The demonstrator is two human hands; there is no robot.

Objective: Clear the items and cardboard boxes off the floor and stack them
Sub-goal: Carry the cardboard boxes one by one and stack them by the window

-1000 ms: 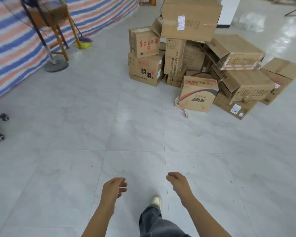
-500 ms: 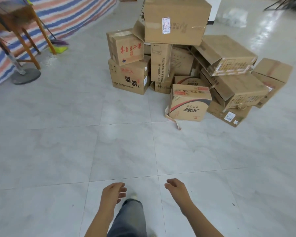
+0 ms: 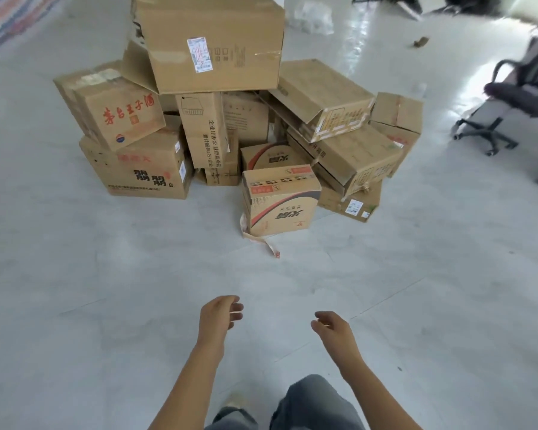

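Brown narrow box (image 3: 204,131), long axis vertical

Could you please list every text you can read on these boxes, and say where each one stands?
"茅台王子酒", red: upper-left box.
"朋朋朋朋 8", black: lower-left box.
"企业订办公", vertical: tall narrow box.
Too blurred to read: white label on top box; upside-down logo on front box; other print.

Pale grey floor tiles (image 3: 75,274) gleam with glare at the far edge; a black office chair (image 3: 516,100) sits right, striped tarpaulin (image 3: 10,17) in the far-left corner.
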